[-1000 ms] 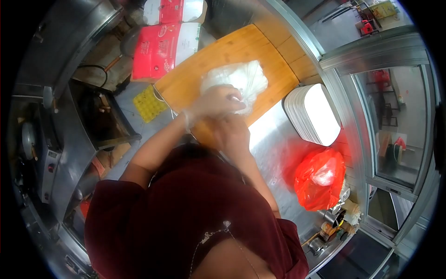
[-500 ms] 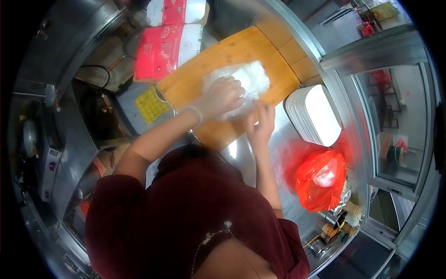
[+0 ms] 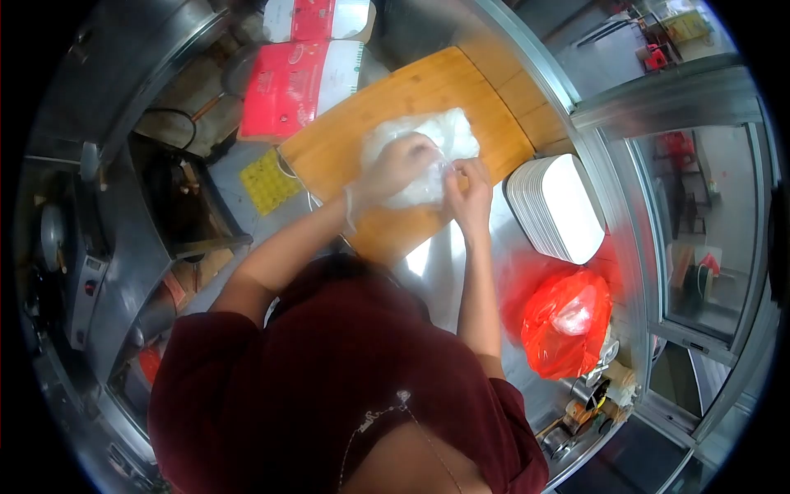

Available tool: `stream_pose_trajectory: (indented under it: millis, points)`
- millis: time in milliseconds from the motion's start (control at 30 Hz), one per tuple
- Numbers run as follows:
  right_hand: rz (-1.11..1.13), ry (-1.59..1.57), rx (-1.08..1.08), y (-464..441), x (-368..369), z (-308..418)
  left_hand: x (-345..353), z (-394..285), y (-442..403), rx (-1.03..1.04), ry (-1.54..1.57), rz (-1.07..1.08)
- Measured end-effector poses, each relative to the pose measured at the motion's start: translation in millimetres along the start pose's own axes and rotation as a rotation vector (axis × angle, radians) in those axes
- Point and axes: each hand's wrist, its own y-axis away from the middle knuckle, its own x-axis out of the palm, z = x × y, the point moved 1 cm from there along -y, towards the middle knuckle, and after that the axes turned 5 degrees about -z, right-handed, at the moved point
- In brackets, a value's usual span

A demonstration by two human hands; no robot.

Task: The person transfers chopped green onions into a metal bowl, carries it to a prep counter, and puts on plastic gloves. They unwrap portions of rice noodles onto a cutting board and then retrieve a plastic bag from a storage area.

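a person in a dark red shirt (image 3: 329, 387) and a thin necklace (image 3: 401, 398) leans over a wooden board (image 3: 329, 136), both hands meeting above a white plastic bag (image 3: 455, 128). the bag lies spread near the middle of the board, which sits askew on a metal surface (image 3: 440, 272). the left hand (image 3: 399, 169), in a clear glove (image 3: 352, 210) with its cuff at the wrist, rests over the near part of the bag, fingers curled; blur makes it impossible to tell whether they grasp anything. the bare right hand (image 3: 469, 193) comes in from the right, its thumb and fingertips pinching clear film (image 3: 443, 165) just beside the left fingers; whether that film belongs to bag or glove cannot be told. by the board's right corner, along the surface's right edge, stands a stack of white trays (image 3: 564, 206). nearer the person on that edge sits a red bag (image 3: 568, 325), with small pots (image 3: 559, 440) toward the near right corner. red and white cartons (image 3: 284, 90) lie past the board's far left edge, a yellow tray (image 3: 270, 181) beside its left corner.
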Motion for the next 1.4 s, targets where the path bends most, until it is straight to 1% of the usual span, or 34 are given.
stream_pose_trajectory:
  millis: [67, 167, 267, 367, 433, 467, 500, 567, 600, 633, 700, 733, 800, 833, 900, 933, 1000, 1033, 1100, 1133, 1167, 1233, 1267, 1333, 1367, 1400]
  points:
    - [-0.008, 0.029, -0.010, 1, 1, -3, -4, -1, -1, 0.139, -0.190, -0.146]
    - [-0.040, 0.084, -0.055, 2, 4, 1, -10, -10, -6, -0.304, 0.475, -0.263]
    - [-0.089, 0.209, -0.142, -7, 3, 13, -8, -42, -15, -0.214, 0.506, -0.268]
    - [-0.294, 0.384, -0.114, -7, 0, -14, -3, -43, -6, 0.000, -0.026, -0.130]
    - [-0.706, 0.153, 0.013, -18, -18, -22, 2, -34, 5, 0.196, -0.480, 0.233]
    - [-0.739, -0.012, 0.213, -20, -34, -26, 3, -29, 12, 0.289, -0.709, 0.417]
    - [-0.763, -0.175, 0.418, -17, -52, -29, 2, -31, 20, 0.288, -0.782, 0.460]
    - [-0.713, -0.199, 0.401, -7, -77, -42, 0, -39, 35, 0.285, -0.920, 0.558]
    - [-0.679, -0.292, 0.510, 0, -84, -45, -10, -46, 34, 0.127, -1.046, 0.599]
    - [-0.605, -0.319, 0.556, 7, -89, -44, -23, -52, 35, -0.033, -1.168, 0.637]
    - [-0.452, -0.375, 0.642, 17, -96, -41, -72, -45, 56, 0.012, -1.053, 0.254]
    - [-0.311, -0.391, 0.603, 20, -94, -34, -77, -52, 54, -0.009, -1.073, 0.197]
    - [-0.143, -0.125, 0.344, 16, -86, -13, -91, -69, 45, -0.049, -1.123, 0.084]
    - [-0.061, 0.007, 0.209, 10, -83, 4, -90, -68, 39, 0.041, -1.114, 0.020]
    - [-0.186, 0.017, 0.040, -2, -90, 64, -77, -63, 24, 0.223, -1.088, -0.110]
    - [-0.245, 0.024, -0.041, -4, -92, 88, -67, -71, 19, 0.269, -1.108, -0.069]
    - [-0.228, -0.096, -0.298, 0, -90, 113, -45, -89, 8, 0.358, -1.141, 0.020]
    - [-0.218, -0.153, -0.428, 2, -88, 121, -34, -89, 6, 0.448, -1.050, 0.053]
    - [0.194, -0.287, -0.280, 4, -68, 119, -18, -81, 5, 0.633, -0.863, 0.120]
    - [0.277, -0.237, -0.231, 3, -56, 101, -12, -70, 8, 0.477, -0.784, 0.234]
    - [0.360, -0.188, -0.183, 1, -37, 75, -9, -55, 6, 0.484, -0.848, 0.183]
    - [0.285, 0.237, -0.337, -8, -21, 1, -9, -31, -17, 0.504, -0.976, 0.067]
    - [0.274, 0.330, -0.207, -19, -21, -16, -13, -37, -26, 0.433, -0.916, 0.159]
    - [0.257, 0.505, 0.064, -31, -24, -31, -15, -34, -39, 0.451, -0.815, 0.105]
    - [0.253, 0.530, 0.090, -32, -25, -36, -15, -33, -43, 0.461, -0.765, 0.079]
    - [0.247, 0.557, 0.115, -36, -28, -34, -15, -35, -44, 0.503, -0.779, 0.106]
